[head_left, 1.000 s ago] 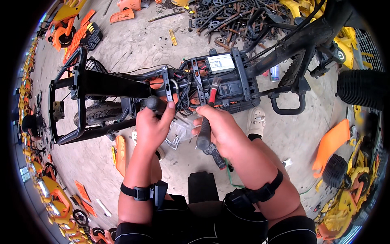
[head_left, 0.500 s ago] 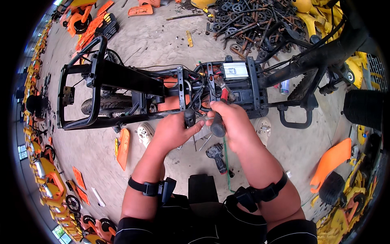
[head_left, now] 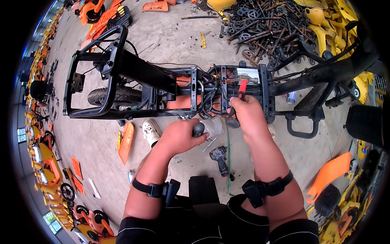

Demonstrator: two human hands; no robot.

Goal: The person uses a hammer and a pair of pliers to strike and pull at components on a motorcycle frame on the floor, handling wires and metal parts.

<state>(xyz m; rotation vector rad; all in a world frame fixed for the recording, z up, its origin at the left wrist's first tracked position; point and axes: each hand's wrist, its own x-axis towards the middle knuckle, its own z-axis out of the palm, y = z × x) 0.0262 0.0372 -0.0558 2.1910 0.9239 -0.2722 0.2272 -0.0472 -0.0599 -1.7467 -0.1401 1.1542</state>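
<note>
My right hand [head_left: 248, 113] is closed round the handle of a hammer [head_left: 243, 87] with a red and black grip. Its metal head overlaps the silver box [head_left: 252, 72] on a black vehicle frame [head_left: 142, 113]. My left hand [head_left: 177, 137], just on my side of the frame's near rail, is wrapped round a black-handled tool [head_left: 198, 129]. Only the rounded end of that tool faces up; its working end is hidden. Dark cables [head_left: 210, 91] run through the middle of the frame between two drilled crossbars. Beside my left fingers lies a pale, greyish object [head_left: 214, 125], partly covered.
On the floor between my feet lies a black cordless driver [head_left: 219, 160] near a green cord. Rusty metal parts [head_left: 268, 30] are heaped at the far right. An orange panel [head_left: 331, 175] stands out at right, another orange piece [head_left: 126, 142] at left. Orange and yellow vehicles line the left.
The hammer has come up and to the right, its head now over the silver box. My left hand has drawn back toward me from the rail. The whole view has shifted slightly.
</note>
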